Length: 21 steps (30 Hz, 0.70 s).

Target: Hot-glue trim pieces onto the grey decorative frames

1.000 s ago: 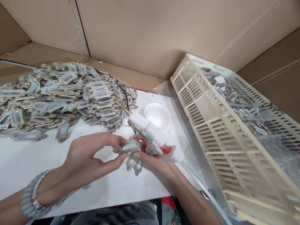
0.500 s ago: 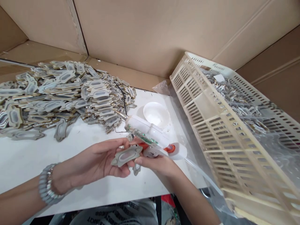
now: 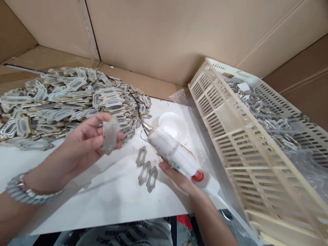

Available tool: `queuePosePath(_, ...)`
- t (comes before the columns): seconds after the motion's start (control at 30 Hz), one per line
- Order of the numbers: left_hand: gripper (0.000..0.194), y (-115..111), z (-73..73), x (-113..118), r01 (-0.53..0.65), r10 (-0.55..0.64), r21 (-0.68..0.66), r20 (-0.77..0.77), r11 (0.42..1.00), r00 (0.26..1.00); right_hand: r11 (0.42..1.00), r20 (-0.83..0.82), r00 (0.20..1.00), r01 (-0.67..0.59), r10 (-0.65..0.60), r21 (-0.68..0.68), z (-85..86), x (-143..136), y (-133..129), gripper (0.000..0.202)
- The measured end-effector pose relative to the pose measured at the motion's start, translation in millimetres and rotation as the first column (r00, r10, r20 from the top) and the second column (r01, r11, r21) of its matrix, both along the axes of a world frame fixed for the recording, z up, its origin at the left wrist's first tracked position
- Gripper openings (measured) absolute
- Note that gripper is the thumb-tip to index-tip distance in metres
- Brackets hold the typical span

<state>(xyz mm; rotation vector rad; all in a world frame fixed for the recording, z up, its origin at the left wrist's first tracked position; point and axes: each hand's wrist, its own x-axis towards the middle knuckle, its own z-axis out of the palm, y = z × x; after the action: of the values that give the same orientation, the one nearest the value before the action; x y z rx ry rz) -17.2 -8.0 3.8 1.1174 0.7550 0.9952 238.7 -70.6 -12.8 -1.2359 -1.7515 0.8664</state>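
Between the thumb and fingers of my left hand [image 3: 87,141] is a small ornate frame-shaped piece [image 3: 111,136], held upright above the table in front of the pile. My right hand [image 3: 179,176] is wrapped round a white glue gun [image 3: 173,148] with an orange part near its rear. The gun's metal nozzle [image 3: 146,125] points up and left, beside a thin black wire stand. Just left of the gun, several similar frame pieces [image 3: 145,172] lie on the white table [image 3: 102,201].
A big pile of frame pieces [image 3: 64,102] covers the back left. Behind the gun stands a white bowl [image 3: 173,124]. A cream plastic crate [image 3: 230,136] holding bagged parts [image 3: 256,102] takes up the right side. Cardboard walls [image 3: 153,37] close off the back.
My left hand has moved left and up, away from the glue gun, carrying a frame piece. The gun has shifted slightly right and down, and loose pieces on the table now show.
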Motion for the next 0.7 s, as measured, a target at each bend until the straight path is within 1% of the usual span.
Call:
queuePosePath(0.07,0.050,3.1,3.8,-6.4,-0.120,0.126,0.153,-0.027,0.981,0.992,0.996,-0.055,0.997,-0.051,0.055,0.067,-0.5,-0.5,-1.0,0.012)
queuePosePath(0.13,0.054,2.2,6.1,-9.2,-0.211,0.235,0.295,-0.048,0.932,0.971,0.986,-0.068,0.991,-0.104,0.114,0.134,-1.9,-1.6,-1.7,0.008)
queuePosePath(0.17,0.053,0.9,6.5,-9.6,-0.238,0.276,0.355,-0.059,0.904,0.959,0.979,-0.060,0.988,-0.134,0.144,0.154,-3.0,-2.1,-1.9,0.009)
queuePosePath(0.23,0.046,-1.9,6.2,-9.6,-0.241,0.316,0.449,-0.099,0.861,0.944,0.972,-0.052,0.983,-0.167,0.178,0.167,-5.6,-2.6,-2.0,0.010)
queuePosePath(0.3,0.037,-3.7,5.5,-9.8,-0.207,0.321,0.516,-0.141,0.831,0.936,0.973,-0.046,0.983,-0.170,0.179,0.153,-7.9,-3.0,-2.1,0.009)
queuePosePath(0.37,0.035,-4.2,5.3,-10.6,-0.175,0.321,0.559,-0.173,0.810,0.931,0.976,-0.043,0.983,-0.169,0.177,0.138,-9.2,-3.8,-2.1,0.010)
queuePosePath(0.47,0.036,-4.5,6.3,-11.8,-0.159,0.329,0.580,-0.200,0.799,0.923,0.981,-0.065,0.985,-0.153,0.161,0.116,-9.1,-5.9,-1.7,0.015)
queuePosePath(0.57,0.035,-5.4,7.5,-11.6,-0.164,0.334,0.577,-0.202,0.800,0.921,0.981,-0.091,0.982,-0.156,0.167,0.119,-8.1,-7.9,-0.6,0.013)
queuePosePath(0.7,0.035,-5.9,6.8,-10.0,-0.186,0.348,0.580,-0.182,0.793,0.920,0.970,-0.100,0.975,-0.183,0.200,0.158,-7.4,-9.0,1.5,0.012)
